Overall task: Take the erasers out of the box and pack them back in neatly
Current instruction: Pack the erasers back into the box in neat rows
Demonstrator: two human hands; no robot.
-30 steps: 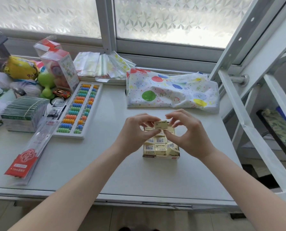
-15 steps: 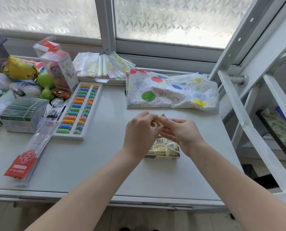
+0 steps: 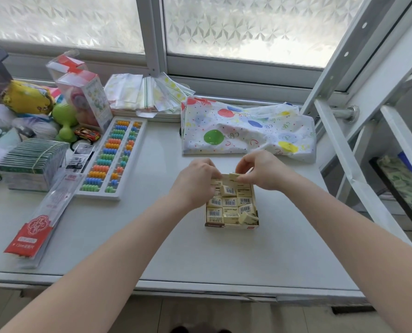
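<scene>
Both hands have dropped from above the box (image 3: 231,226) to its far edge. The shallow cardboard box sits on the smooth grey table (image 3: 176,248), filled with cream block erasers (image 3: 230,203) in barcoded wrappers, two tilted. The left hand (image 3: 195,181) curls into the far-left corner; whether it grips is unclear. The right hand (image 3: 260,170) pinches one eraser (image 3: 234,176). Beyond lies crinkled balloon-print plastic (image 3: 245,131).

A shallow open box (image 3: 231,226) is seen lying flat, filled with cream-yellow erasers (image 3: 229,203) in barcoded wrappers, set roughly in rows. Several are tilted, one at the near right corner (image 3: 247,218) propped askew.
</scene>
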